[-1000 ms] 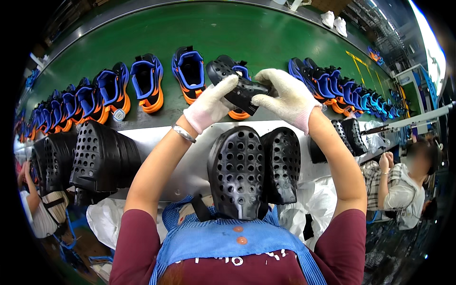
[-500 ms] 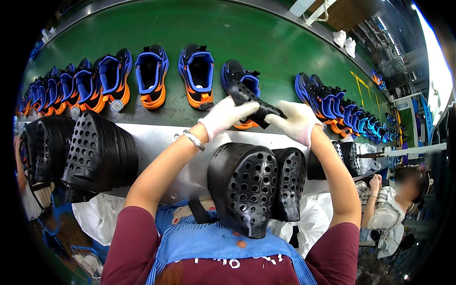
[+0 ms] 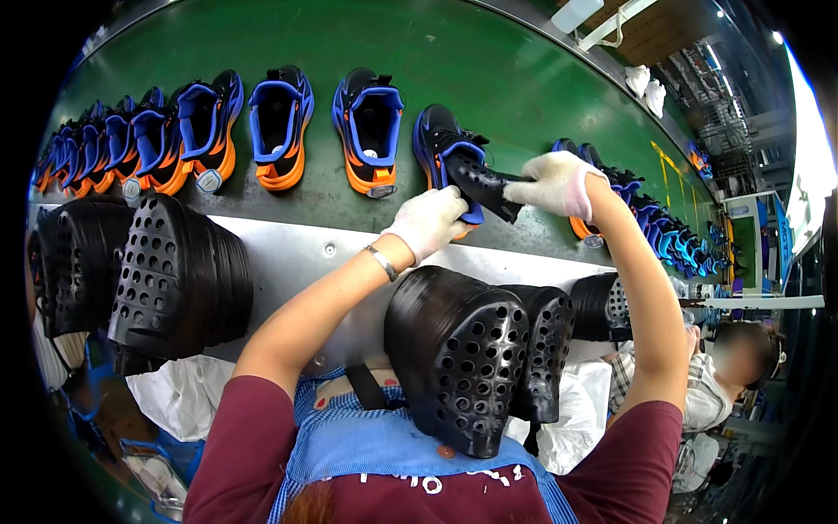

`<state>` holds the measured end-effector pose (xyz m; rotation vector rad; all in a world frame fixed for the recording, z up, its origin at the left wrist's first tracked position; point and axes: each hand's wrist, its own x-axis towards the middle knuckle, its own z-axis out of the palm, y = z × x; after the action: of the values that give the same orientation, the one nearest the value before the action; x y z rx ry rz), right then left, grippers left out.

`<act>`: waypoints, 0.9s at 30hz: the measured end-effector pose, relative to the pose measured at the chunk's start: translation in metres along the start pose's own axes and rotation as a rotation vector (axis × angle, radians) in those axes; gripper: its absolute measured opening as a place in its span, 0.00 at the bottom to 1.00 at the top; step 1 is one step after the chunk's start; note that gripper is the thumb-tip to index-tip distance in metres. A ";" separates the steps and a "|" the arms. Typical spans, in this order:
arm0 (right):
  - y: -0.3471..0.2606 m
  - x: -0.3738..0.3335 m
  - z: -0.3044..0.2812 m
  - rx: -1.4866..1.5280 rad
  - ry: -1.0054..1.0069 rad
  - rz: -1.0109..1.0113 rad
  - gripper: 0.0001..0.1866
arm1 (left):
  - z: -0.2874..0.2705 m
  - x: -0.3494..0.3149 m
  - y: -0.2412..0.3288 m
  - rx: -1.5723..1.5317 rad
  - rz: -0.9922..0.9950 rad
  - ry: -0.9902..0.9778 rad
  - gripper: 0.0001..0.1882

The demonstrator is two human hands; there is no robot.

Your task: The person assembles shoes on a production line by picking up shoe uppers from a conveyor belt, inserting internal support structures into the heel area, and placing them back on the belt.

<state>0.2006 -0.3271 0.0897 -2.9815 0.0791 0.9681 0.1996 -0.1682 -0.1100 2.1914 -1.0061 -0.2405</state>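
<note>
Gripping a black insole (image 3: 484, 185) at its far end, the right hand (image 3: 559, 185) is closing firmly. The left hand (image 3: 429, 222) is clasping the blue shoe (image 3: 445, 148) near the green belt's (image 3: 489, 61) front edge. Insole is looking light and floppy, so holding it by the ends seems best.

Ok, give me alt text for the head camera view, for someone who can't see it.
Two white-gloved hands, left hand and right hand, hold a black insole at a blue and black shoe on a green conveyor belt. More blue and orange shoes line the belt; black perforated moulds hang below.
</note>
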 end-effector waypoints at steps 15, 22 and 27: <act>-0.027 0.048 0.024 -0.042 0.051 0.064 0.29 | -0.003 0.002 -0.004 -0.036 -0.018 -0.016 0.16; -0.050 0.062 0.065 -0.229 0.169 0.019 0.16 | -0.016 0.004 0.009 -0.106 -0.183 -0.126 0.20; -0.042 0.109 0.086 -0.408 0.298 -0.092 0.12 | -0.023 0.022 0.009 -0.010 -0.220 -0.309 0.23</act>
<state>0.2406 -0.2884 -0.0445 -3.4400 -0.2879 0.5819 0.2190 -0.1759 -0.0845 2.3008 -0.9197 -0.7019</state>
